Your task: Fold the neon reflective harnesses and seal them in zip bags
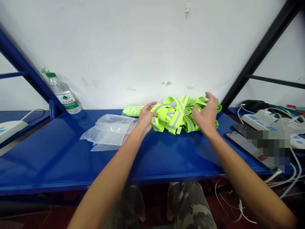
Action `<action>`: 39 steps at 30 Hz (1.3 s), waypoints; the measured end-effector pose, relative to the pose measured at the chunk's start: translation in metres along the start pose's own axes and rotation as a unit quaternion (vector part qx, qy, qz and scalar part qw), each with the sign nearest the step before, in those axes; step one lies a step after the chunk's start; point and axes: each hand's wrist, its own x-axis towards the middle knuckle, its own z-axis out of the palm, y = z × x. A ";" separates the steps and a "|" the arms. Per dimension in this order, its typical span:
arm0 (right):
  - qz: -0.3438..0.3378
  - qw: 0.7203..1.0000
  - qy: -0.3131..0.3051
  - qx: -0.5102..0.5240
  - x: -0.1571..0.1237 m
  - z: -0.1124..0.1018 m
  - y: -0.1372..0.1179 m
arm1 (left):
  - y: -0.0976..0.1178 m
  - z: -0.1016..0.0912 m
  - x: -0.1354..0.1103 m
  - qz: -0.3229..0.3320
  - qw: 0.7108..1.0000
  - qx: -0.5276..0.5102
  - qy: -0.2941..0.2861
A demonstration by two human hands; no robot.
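Far over at nine o'clock in the view, a white power strip (13, 128) lay with its cable trailing up behind it. Toward ten o'clock, a green-capped water bottle (69, 101) stood at the back of the blue bench (54, 152), close to the white wall (133, 47). Next came several clear zip-seal bags (107, 130), overlapping flat, a red line along the seal of one. Just behind their right end lay a flatter fluorescent bundle (132, 111).

The left hand (145, 117) was at nine o'clock of the pile of reflective straps (175, 116), fingers curved around its near edge; whether that grip was pinching a strap, I could not tell. The pile, fluorescent yellow-green with silver bands, lay tangled on the bench near the wall, between both hands. Below it, toward six o'clock, showed camouflage trousers (193, 203). The right hand (206, 115) was at three o'clock of the pile, its grip loose, thumb and fingers spread apart over the straps.

Farther round, toward four o'clock in the view, a phone (247, 149) lay partly obscured by pixelation, with white power strips (260, 120) and cables just beyond.
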 end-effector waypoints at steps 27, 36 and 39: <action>-0.204 0.926 -0.311 -0.065 -0.004 -0.001 -0.028 | -0.015 0.009 -0.007 -0.080 0.989 0.115 -0.054; -0.300 0.880 -0.317 -0.188 -0.017 -0.001 -0.050 | -0.029 0.008 -0.005 0.084 0.960 0.247 -0.099; -0.270 0.887 -0.335 -0.169 -0.017 -0.002 -0.045 | -0.032 0.007 -0.003 0.112 0.947 0.288 -0.089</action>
